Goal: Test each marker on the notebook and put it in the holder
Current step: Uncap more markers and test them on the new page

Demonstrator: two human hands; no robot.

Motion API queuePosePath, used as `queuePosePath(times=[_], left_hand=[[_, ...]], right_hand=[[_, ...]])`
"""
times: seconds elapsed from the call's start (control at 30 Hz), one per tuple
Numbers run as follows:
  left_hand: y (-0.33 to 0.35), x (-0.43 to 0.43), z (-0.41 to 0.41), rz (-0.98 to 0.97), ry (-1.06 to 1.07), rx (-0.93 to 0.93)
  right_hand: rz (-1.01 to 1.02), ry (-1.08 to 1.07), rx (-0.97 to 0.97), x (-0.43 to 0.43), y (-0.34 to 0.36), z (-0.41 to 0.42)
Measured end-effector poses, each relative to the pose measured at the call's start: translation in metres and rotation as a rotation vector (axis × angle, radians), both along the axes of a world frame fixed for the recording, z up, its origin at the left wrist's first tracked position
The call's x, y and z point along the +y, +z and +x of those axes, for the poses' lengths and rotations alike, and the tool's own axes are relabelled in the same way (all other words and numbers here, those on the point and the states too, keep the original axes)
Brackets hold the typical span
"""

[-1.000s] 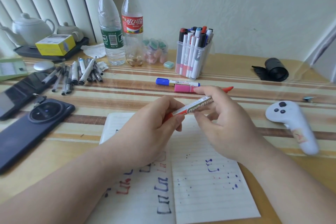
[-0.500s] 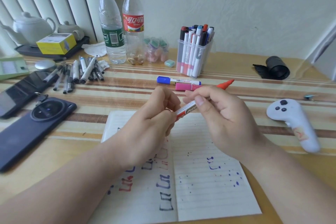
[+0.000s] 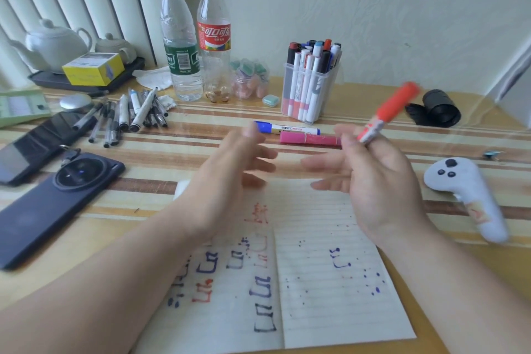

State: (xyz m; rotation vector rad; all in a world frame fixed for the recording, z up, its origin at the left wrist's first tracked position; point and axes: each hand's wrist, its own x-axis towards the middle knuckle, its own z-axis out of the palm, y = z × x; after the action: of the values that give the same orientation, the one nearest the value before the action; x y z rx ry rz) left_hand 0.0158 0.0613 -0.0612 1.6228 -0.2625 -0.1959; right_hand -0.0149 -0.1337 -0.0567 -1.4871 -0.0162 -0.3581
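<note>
Orange-red marker (image 3: 388, 112), blurred, pinched between thumb and fingertips of right hand (image 3: 379, 181), slanting up and away above counter (image 3: 201, 135), between notebook (image 3: 330, 282) and holder (image 3: 324, 95). Left hand (image 3: 230, 169) released, fingers spread, grasping nothing, hovering over top of notebook. Capped or uncapped: impossible to tell through blur. Likely hazards: loss of a light fingertip pinch in mid-air, dropping marker onto inked pages; snagging on markers packed upright in holder, tipping it over; stray ink on skin or page from an uncapped tip. In the path: blue marker (image 3: 287, 128) and pink marker (image 3: 309, 139), lying side by side just before holder. Elsewhere: two bottles (image 3: 181, 60) left of holder, heap of pens (image 3: 129, 115), dark phone (image 3: 51, 198) at far left, white controller (image 3: 471, 195) and black roll (image 3: 436, 108) at right, off the route.
</note>
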Motion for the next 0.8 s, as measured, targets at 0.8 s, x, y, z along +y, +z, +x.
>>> queuePosePath(times=[0.8], left_hand=[[0.011, -0.007, -0.011, 1.237, -0.145, -0.183]], right_hand=[[-0.267, 0.331, 0.304, -0.009, -0.008, -0.001]])
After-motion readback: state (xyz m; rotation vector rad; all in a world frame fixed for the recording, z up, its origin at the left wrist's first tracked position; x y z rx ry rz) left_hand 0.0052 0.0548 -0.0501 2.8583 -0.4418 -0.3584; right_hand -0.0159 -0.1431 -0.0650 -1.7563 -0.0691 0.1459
